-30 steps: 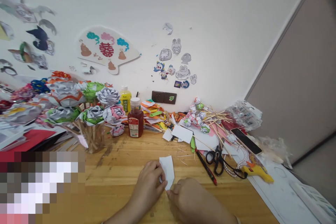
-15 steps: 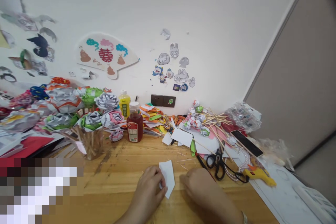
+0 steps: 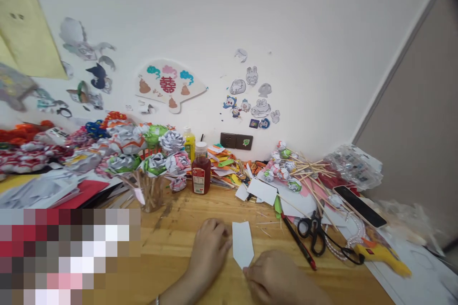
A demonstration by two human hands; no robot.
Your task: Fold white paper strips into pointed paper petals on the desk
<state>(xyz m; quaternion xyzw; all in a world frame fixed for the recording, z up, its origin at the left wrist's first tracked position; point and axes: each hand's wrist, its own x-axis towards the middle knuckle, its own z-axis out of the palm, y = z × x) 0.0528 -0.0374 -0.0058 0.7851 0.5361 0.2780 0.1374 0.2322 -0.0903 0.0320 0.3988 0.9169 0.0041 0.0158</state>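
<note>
Yellow bottle (image 3: 188, 141): partly hidden behind jar (image 3: 201, 176)
Yellow sheet (image 3: 32, 38), up-left of jar: cut off by edge
Patch (image 3: 64, 257), front-left of jar: pixelated
Right hand (image 3: 270, 271), front-right of jar: most fingers hidden

On the wooden table (image 3: 179, 243), a white paper piece (image 3: 243, 244) is laid, its pointed end toward 6 o'clock. Relative to it, the left hand (image 3: 213, 248) is positioned just beside, at 9 o'clock; the pointed end is touched by the right hand (image 3: 272, 272) from 4 o'clock. Black scissors (image 3: 315, 222) are placed at 3 o'clock, paper flowers (image 3: 154, 164) at 10 o'clock.
</note>
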